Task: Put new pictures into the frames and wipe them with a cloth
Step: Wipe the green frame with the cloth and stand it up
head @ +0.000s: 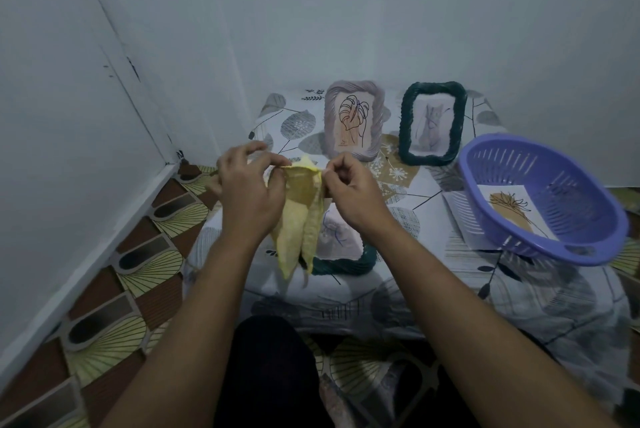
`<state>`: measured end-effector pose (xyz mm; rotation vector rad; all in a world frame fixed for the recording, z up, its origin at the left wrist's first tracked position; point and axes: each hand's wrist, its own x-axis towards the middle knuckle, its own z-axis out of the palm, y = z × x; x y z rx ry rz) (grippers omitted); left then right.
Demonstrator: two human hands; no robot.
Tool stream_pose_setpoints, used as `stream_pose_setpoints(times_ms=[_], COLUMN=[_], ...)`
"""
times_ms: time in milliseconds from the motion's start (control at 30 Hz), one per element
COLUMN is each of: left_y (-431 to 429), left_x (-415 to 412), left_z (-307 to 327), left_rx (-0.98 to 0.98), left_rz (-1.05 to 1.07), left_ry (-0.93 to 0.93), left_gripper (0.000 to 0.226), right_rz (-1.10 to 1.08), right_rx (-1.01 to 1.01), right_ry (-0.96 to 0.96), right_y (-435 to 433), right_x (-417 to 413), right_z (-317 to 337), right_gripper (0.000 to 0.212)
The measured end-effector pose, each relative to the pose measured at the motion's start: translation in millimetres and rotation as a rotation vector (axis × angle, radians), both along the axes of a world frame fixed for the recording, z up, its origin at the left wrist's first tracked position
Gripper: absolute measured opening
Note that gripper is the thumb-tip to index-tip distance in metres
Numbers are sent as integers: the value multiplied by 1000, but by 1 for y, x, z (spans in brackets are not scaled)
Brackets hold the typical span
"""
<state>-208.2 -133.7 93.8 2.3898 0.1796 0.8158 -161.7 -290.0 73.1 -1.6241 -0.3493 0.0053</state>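
Yellow cloth [299, 219], lilac frame [354, 122], dark-green frame [432, 122], purple basket [540, 205], leaf-patterned tablecloth [433, 282].

Head camera looks forward and down, seemingly close over the table [433, 271].

The yellow cloth [300, 216] hides much of the flat-lying green frame [346, 266].

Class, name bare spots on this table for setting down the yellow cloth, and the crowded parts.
Bare: the table corner left of the lilac frame; the near strip between the flat green frame and the purple basket. Crowded: the back row, and the right, basket on papers.
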Motion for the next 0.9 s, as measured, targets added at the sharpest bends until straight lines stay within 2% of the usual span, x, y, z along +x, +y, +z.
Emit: stream_pose_setpoints(times_ms=[100, 167, 233, 333, 400, 433, 500, 600, 667, 700, 733, 800, 900], left_y=[-4, -6, -8, -11, -11, -9, -2, 7, 8, 9, 10, 9, 11], left_x=[-1, -4, -4, -3, -2, -2, -3, -4, -5, -5, -3, 2, 15], left_z=[5, 13, 17, 20, 22, 22, 22, 24, 21, 18, 15, 10, 2], left_rx=[-103, -246, -308, -329, -363, -374, -341, -78, 17, -60, -219, -619, -977], left_rz=[-69, -135, -161, -159, -144, -143, -165, -270, -275, -265, -254, -245, -47], left_ry=[-86, -66, -43, -62, -56, -43, 39, 346, 444, 433, 405, 334, 259], left_gripper=[13, 19, 20, 16, 16, 16, 16, 46, 58, 59, 59, 59, 41], right_rz=[13, 42, 104, 144, 96, 55, -16, -51, -61, -72, -76, -60, -54], right_rx=[60, 98, 109, -69, -271, -320, -280, -159, -115, -100, -87, -80, -86], right_ry=[13, 13, 6, -53, -132, -153, -118, -65, -32, -15, 5, 50, 135], right_y=[0, -2, -5, -10, -12, -14, -18, -21, -19, -16, -15, -14, -18], right_x=[0, 0, 0, 2, 6, 8, 11, 13, 13, 13, 14, 15, 14], right_z=[7, 11, 12, 12, 8, 5, 3, 3, 4, 4, 2, -2, -10], right_gripper=[11, 11, 15, 23, 20, 26, 33, 27, 23, 21, 19, 10, 24])
